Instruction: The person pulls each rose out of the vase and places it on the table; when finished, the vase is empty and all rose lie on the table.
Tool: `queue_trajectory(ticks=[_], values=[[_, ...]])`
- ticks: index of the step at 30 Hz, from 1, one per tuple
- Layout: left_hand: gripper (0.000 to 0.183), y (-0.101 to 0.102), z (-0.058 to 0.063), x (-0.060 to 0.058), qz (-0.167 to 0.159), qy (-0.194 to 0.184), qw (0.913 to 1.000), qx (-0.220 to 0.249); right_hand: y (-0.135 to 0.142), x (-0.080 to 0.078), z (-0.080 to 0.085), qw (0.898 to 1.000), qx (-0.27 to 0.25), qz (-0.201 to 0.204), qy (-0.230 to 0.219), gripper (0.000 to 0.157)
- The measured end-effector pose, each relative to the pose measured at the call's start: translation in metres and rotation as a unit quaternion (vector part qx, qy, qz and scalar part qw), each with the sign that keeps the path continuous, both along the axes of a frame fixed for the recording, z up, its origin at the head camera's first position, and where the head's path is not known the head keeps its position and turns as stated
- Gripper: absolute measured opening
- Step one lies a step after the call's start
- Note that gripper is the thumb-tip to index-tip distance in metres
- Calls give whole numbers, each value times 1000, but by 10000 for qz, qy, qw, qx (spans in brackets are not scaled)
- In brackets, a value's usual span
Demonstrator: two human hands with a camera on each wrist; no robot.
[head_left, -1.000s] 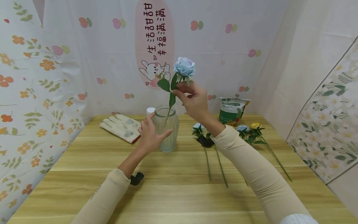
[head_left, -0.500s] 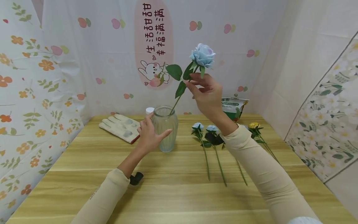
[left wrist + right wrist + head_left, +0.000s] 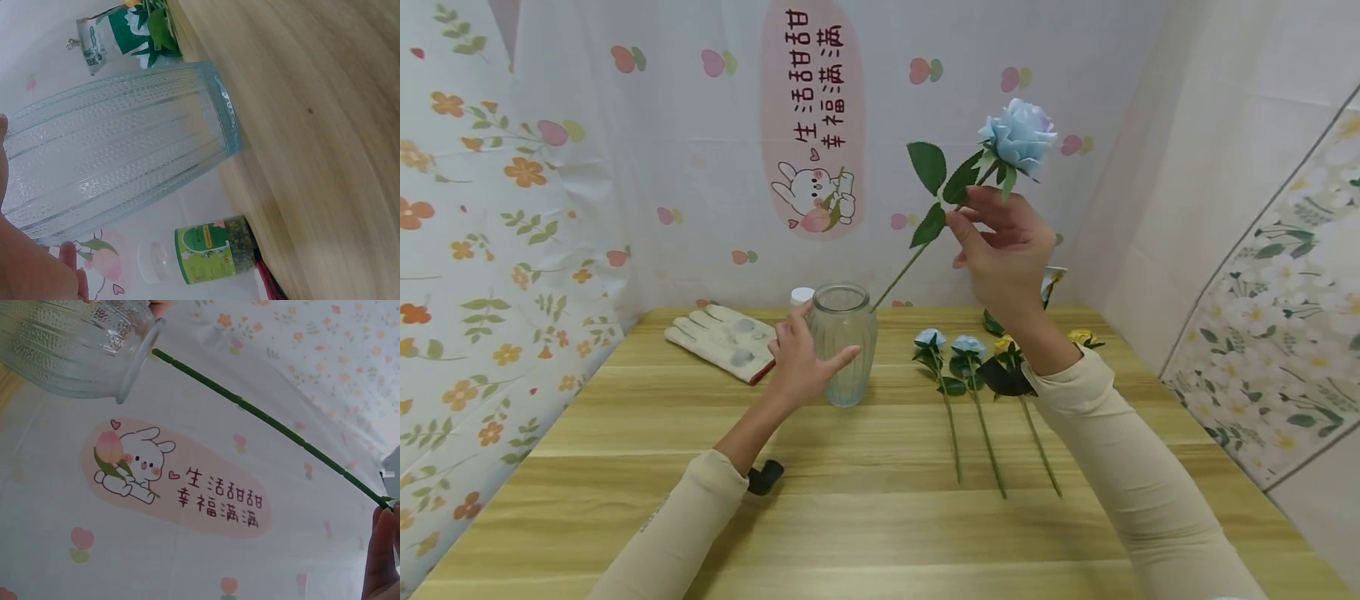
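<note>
A ribbed clear glass vase [image 3: 852,358] stands upright on the wooden table. My left hand [image 3: 801,352] holds its left side, thumb across the front and fingers behind. In the left wrist view the glass [image 3: 119,140] shows no stem inside. My right hand [image 3: 1009,254] pinches a light blue artificial rose [image 3: 1019,137] just below its bloom, among the green leaves. The rose leans up to the right, its stem [image 3: 269,419] slanting down toward the vase. In the right wrist view the stem's cut end sits just outside the vase's mouth.
Several blue and yellow roses [image 3: 968,346] lie right of the vase, partly behind my right forearm. A white work glove [image 3: 726,342] lies to the left. Behind the vase is a white-capped jar [image 3: 215,249]. A green and white pouch [image 3: 115,39] stands at the back right.
My right hand has moved up and to the right with the blue rose, drawing its stem out of the vase's mouth. The left hand and the vase have stayed in place.
</note>
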State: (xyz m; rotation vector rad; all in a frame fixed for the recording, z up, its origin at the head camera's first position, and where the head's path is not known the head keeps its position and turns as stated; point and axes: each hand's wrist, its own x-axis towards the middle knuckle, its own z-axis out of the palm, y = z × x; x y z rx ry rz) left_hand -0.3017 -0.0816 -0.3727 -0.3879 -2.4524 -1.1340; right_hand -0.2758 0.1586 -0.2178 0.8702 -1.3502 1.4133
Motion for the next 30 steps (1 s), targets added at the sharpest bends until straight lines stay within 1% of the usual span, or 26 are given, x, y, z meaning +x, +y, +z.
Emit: queue_trajectory(ticks=[1,4,9,12,14,16,19,24,30], values=[[97,0,0,0,-1,-10,10000,-12,2,0,0,10000,-8,-12,20,26],[97,0,0,0,-5,-9,10000,-15,7,-1,-6,9999,77,-56,-109,28],[97,0,0,0,-12,2,10000,6,16,-9,-22,9969,585,-167,-493,31],[97,0,0,0,-13,13,10000,0,21,-14,-34,9921,849,-189,-903,33],[97,0,-1,-1,-14,30,10000,0,24,-18,-43,9854,1060,-203,-1320,34],[97,0,-1,-1,-7,28,10000,-3,27,-20,-51,9748,1297,-176,-1807,35],[98,1,-1,-1,-10,16,10000,-31,32,-24,-64,9551,1647,-141,-2457,36],[99,1,1,0,12,11,10000,-58,38,-35,-85,9265,1946,5,-3222,39],[97,1,0,-1,-13,16,10000,-24,36,-44,-109,8854,2297,196,-4037,44]])
